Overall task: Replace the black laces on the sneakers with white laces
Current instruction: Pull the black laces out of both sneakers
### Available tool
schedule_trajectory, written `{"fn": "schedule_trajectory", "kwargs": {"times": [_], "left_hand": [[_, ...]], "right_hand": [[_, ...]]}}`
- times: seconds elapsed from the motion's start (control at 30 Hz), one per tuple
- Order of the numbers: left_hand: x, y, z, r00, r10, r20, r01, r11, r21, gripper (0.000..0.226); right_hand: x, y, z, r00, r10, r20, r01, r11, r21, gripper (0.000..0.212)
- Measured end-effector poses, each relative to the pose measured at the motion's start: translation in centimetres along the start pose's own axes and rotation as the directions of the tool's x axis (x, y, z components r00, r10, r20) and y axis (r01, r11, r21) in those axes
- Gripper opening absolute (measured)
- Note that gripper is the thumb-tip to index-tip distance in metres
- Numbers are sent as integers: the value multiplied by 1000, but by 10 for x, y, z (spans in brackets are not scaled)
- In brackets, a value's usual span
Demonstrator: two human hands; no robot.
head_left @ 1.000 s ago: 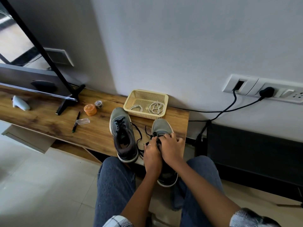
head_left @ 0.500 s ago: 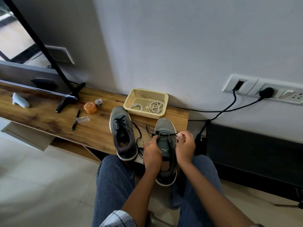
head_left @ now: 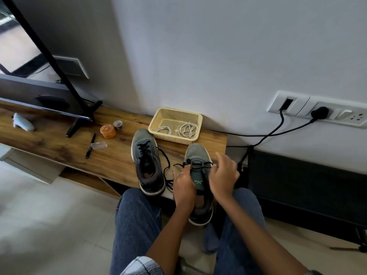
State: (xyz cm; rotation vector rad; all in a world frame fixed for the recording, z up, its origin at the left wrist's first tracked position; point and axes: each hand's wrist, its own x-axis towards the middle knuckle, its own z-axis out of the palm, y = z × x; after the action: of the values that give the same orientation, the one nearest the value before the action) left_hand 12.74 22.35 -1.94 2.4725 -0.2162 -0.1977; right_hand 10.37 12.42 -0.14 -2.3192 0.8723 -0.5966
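One piece of lettering can be read in part. It stands on the dark tongue of the grey mesh sneaker with the white sole (head_left: pixel 199 175), the right-hand one of the pair, between the two hands. It is small pale print that seems to end in "WEAR", with a small round green logo beside it; the first letters are too small to make out. Seen from the head camera the word runs upside down. Nothing else in view carries readable text, numbers or signs.
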Motion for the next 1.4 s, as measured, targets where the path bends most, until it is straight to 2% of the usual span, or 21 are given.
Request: {"fn": "schedule_trajectory", "kwargs": {"times": [0.03,0.1,0.17,0.2,0.33,0.43,0.53,0.7,0.83,0.93,1.07,1.23,1.33,1.4], "left_hand": [[-1,1,0,1000,8,7,-8,1000,3,52],[-2,2,-2,1000,16,16,-16,1000,12,48],[-2,1,-5,999,27,18,-28,999,33,47],[-2,1,-6,999,30,23,-31,999,39,47],[-4,3,-6,1000,18,19,-19,999,26,48],[-5,3,-7,1000,1,16,-2,999,41,54],[-3,4,-6,1000,-2,3,2,999,39,56],[7,0,-3,999,-31,17,30,999,33,56],[10,-1,0,999,-37,19,37,999,16,57],[11,-2,2,999,-49,20,49,999,9,57],[9,1,1,998,-55,23,55,998,12,56],[13,8,1,995,-98,23,98,995,-28,55],[16,3,-4,989,-147,10,147,988,-52,54],[17,-2,-6,984,-176,-5,175,981,-80,53]], "right_hand": [[-1,-2,4,988,-117,103,123,991,-54,35],[-2,-6,13,904,-246,350,320,932,-172,35],[-3,-8,21,831,-251,496,422,866,-269,35],[-4,-9,24,829,-231,510,423,855,-300,35],[2,-13,28,878,-196,436,356,877,-323,22],[12,-10,25,906,-182,382,259,952,-161,16],[14,-6,19,926,-138,351,173,983,-68,18],[12,3,10,977,-38,209,29,998,47,19],[13,4,1,998,-4,58,-2,994,105,19],[12,5,-4,997,53,-59,-40,978,205,16],[6,6,-2,977,71,-203,-9,956,294,10],[-7,1,3,953,68,-297,44,933,356,9],[0,-6,-9,913,235,-335,-30,855,518,15],[16,-4,-22,905,257,-340,-52,857,512,16]]}}
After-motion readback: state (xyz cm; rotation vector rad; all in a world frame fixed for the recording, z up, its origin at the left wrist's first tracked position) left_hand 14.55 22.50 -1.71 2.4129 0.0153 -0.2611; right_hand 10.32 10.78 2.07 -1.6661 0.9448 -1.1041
